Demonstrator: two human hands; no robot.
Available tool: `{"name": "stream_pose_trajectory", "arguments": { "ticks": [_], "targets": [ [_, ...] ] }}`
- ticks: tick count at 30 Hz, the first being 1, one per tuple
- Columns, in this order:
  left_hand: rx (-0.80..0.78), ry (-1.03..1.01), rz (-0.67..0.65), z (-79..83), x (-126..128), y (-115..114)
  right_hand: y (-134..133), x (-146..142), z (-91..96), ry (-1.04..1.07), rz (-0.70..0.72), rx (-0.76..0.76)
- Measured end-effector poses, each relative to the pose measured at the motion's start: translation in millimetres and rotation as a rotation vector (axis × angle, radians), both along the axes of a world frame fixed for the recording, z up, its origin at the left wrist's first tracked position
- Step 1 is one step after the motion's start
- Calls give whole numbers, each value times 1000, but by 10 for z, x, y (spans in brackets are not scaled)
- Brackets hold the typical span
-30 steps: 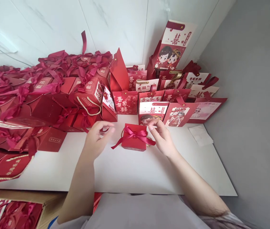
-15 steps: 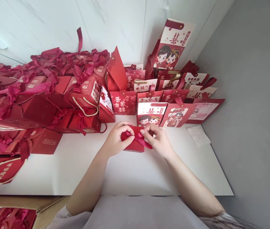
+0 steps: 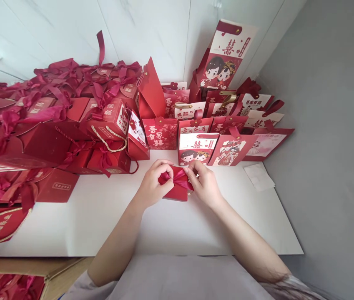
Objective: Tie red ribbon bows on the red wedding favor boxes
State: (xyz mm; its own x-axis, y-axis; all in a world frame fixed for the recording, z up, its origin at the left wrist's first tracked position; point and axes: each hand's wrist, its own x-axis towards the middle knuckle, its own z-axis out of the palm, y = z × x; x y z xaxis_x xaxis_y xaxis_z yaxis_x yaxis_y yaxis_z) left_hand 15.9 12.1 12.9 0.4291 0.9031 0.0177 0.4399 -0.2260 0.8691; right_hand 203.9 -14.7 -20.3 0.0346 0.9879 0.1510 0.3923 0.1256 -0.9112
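A small red gift box point(image 3: 177, 193) sits on the white table in front of me, with a crimson ribbon point(image 3: 180, 179) across its top. The ribbon forms a bow with loops to both sides. My left hand point(image 3: 155, 183) pinches the bow's left part between thumb and fingertips. On the other side my right hand point(image 3: 204, 182) pinches the right loop, fingers curled. Part of the box and the ribbon ends are hidden behind the hands.
Red boxes with ribbon bows point(image 3: 101, 121) are stacked on the left. Upright printed gift bags point(image 3: 198, 149) stand behind the hands. A white paper point(image 3: 259, 176) lies at right on the table point(image 3: 183, 233). Below left is a cardboard carton point(image 3: 66, 273); a grey wall point(image 3: 327, 137) borders the right.
My hands have drawn the bow's loops wider, the right loop now showing more fully between them. The right hand has shifted slightly left, and the view has moved a little.
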Motion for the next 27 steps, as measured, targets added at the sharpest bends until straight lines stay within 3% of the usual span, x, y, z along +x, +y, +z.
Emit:
{"name": "stream_pose_trajectory", "arguments": {
  "ticks": [4, 8, 11, 15, 23, 27],
  "targets": [
    [-8, -35, 35, -70, -33, -5, -2, -17, -11, 0, -31, -20],
    [-141, -292, 69, -207, -164, 54, -9, 24, -29, 54, -36, -65],
    [-119, -420, 90, -265, -285, 132, -18, 65, -21, 99, -18, -79],
    [-17, -285, 103, -255, -413, 197, -30, 86, 0, 120, 8, -48],
    [-30, -232, -145, -248, -529, 194, -47, 123, 12, 132, 123, 14],
    [1, -241, -166, -261, -498, 188, -57, 111, -6, 136, 143, -29]
  ]
}}
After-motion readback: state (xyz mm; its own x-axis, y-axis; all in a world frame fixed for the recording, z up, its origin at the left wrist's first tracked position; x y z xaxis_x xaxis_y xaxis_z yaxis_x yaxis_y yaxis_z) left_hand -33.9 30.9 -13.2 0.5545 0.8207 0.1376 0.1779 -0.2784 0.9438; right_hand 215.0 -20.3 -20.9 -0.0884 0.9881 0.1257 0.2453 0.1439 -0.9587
